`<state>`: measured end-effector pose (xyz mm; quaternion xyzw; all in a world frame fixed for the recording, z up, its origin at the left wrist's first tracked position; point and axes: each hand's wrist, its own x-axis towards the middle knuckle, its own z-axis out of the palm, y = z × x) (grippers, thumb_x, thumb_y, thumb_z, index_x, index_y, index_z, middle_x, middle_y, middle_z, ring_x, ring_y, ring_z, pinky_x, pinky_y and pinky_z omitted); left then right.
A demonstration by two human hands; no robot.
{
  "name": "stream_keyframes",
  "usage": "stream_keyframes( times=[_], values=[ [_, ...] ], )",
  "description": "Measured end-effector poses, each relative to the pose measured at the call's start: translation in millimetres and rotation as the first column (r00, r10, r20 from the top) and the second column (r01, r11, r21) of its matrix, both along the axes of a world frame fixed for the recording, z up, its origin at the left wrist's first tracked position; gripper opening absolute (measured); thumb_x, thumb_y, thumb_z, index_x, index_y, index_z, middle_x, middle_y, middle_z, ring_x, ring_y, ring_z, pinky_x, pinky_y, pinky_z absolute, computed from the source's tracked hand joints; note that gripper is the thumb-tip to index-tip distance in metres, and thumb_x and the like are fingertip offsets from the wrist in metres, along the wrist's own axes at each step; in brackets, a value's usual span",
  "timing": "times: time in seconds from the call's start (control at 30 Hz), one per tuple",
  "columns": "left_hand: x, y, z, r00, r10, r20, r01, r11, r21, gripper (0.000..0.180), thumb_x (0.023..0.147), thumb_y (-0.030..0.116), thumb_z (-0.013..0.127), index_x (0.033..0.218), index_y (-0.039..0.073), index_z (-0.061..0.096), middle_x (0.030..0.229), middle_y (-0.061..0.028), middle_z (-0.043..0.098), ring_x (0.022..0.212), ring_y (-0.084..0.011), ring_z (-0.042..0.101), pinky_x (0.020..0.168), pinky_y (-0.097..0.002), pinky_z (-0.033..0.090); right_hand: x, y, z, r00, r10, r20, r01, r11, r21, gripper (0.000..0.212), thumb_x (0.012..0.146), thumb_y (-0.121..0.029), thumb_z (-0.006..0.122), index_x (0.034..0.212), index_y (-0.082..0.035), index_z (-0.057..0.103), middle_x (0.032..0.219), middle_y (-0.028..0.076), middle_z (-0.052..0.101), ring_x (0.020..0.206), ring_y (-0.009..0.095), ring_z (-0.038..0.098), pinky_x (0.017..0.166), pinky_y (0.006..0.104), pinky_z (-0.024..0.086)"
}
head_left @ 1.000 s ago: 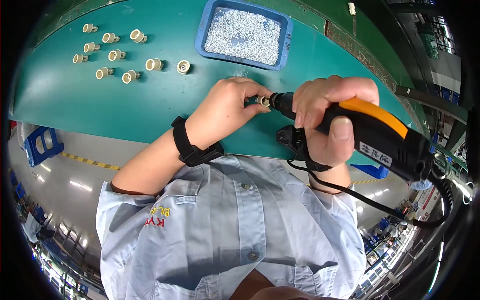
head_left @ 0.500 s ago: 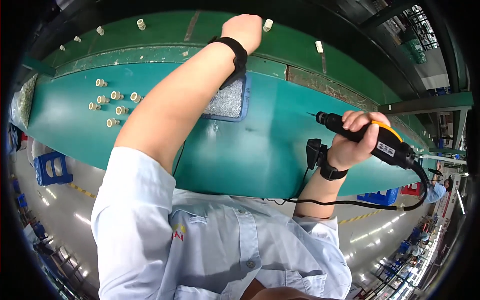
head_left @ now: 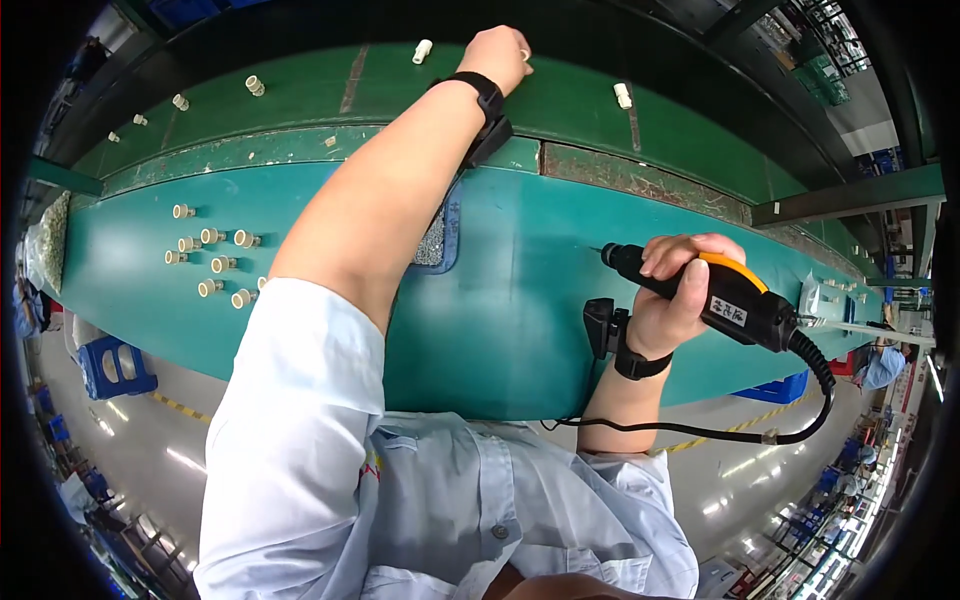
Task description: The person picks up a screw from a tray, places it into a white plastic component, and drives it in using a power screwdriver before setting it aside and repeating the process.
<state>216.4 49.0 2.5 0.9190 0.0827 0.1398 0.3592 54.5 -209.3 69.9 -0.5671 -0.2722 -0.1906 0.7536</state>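
My left hand (head_left: pixel 499 60) reaches out over the far dark green strip. Its fingers are closed round a small cream cylindrical fitting (head_left: pixel 525 56), mostly hidden by them. Another cream fitting (head_left: pixel 422 51) lies to the left of this hand, and one more fitting (head_left: pixel 623 96) to its right. My right hand (head_left: pixel 678 290) grips a black and orange electric screwdriver (head_left: pixel 735 300) above the bench, its thin bit pointing left. A cable loops from the tool's rear. Partly covered by my left forearm, a blue tray (head_left: pixel 451 235) holds many tiny silvery metal parts.
Several cream fittings (head_left: pixel 213 236) lie on the left of the green bench (head_left: pixel 500 330). More stand on the far strip (head_left: pixel 255 86). A raised ledge (head_left: pixel 640 180) divides bench and strip. A green metal post (head_left: pixel 850 195) crosses at right; blue stools (head_left: pixel 115 365) stand below.
My left hand has closed round the cream fitting that lay beside it. The view has shifted, and the screwdriver stays in my right hand, a little further left in the picture.
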Motion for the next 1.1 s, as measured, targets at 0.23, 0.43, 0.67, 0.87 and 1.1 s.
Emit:
stream_keyframes(
  times=[0.23, 0.43, 0.67, 0.87, 1.1],
  values=[
    [-201, -81, 90, 0.891, -0.448, 0.068, 0.453, 0.882, -0.131, 0.016, 0.076, 0.003, 0.067, 0.092, -0.001, 0.066, 0.086, -0.0182, 0.066, 0.079, -0.0320, 0.065, 0.069, -0.0370, 0.052, -7, -2, 2, 0.999, -0.036, 0.000, 0.036, 0.999, -0.014, 0.022, 0.091, -0.022, 0.053, 0.102, -0.004, 0.049, 0.061, 0.004, 0.045, 0.052, 0.014, 0.045, 0.056, 0.0306, 0.041],
    [-320, -28, 37, 0.916, -0.375, -0.144, 0.340, 0.915, -0.219, 0.022, 0.076, 0.000, 0.068, 0.098, 0.001, 0.066, 0.094, -0.0134, 0.065, 0.075, -0.0309, 0.064, 0.065, -0.0360, 0.051, -20, 14, 22, 0.995, 0.101, -0.017, -0.101, 0.995, -0.002, 0.025, 0.092, -0.027, 0.049, 0.102, -0.004, 0.052, 0.061, 0.003, 0.044, 0.053, 0.014, 0.043, 0.057, 0.0319, 0.039],
    [-326, -24, 12, 0.930, -0.347, -0.122, 0.292, 0.899, -0.325, 0.025, 0.077, 0.002, 0.066, 0.101, 0.002, 0.065, 0.095, -0.0153, 0.064, 0.080, -0.0346, 0.063, 0.070, -0.0395, 0.052, -37, 26, 29, 0.975, 0.221, 0.016, -0.220, 0.975, -0.018, 0.029, 0.092, -0.031, 0.047, 0.102, -0.004, 0.053, 0.062, 0.002, 0.044, 0.053, 0.014, 0.043, 0.056, 0.0314, 0.037],
    [-318, -16, 36, 0.950, -0.274, -0.152, 0.180, 0.875, -0.449, 0.021, 0.077, 0.003, 0.067, 0.098, 0.002, 0.065, 0.092, -0.0150, 0.064, 0.077, -0.0340, 0.062, 0.068, -0.0388, 0.051, -47, 24, 30, 0.963, 0.269, 0.019, -0.269, 0.963, 0.001, 0.030, 0.092, -0.031, 0.047, 0.103, -0.004, 0.053, 0.062, 0.002, 0.044, 0.053, 0.014, 0.043, 0.055, 0.0306, 0.036],
    [-260, 11, 9, 0.991, -0.127, 0.046, 0.124, 0.990, 0.072, 0.014, 0.076, 0.006, 0.069, 0.088, 0.002, 0.064, 0.087, -0.0154, 0.063, 0.076, -0.0327, 0.061, 0.069, -0.0403, 0.049, -54, 33, 30, 0.946, 0.325, 0.007, -0.325, 0.946, -0.017, 0.031, 0.091, -0.032, 0.048, 0.104, -0.004, 0.053, 0.062, 0.001, 0.045, 0.051, 0.012, 0.042, 0.054, 0.0290, 0.036]
  ],
)
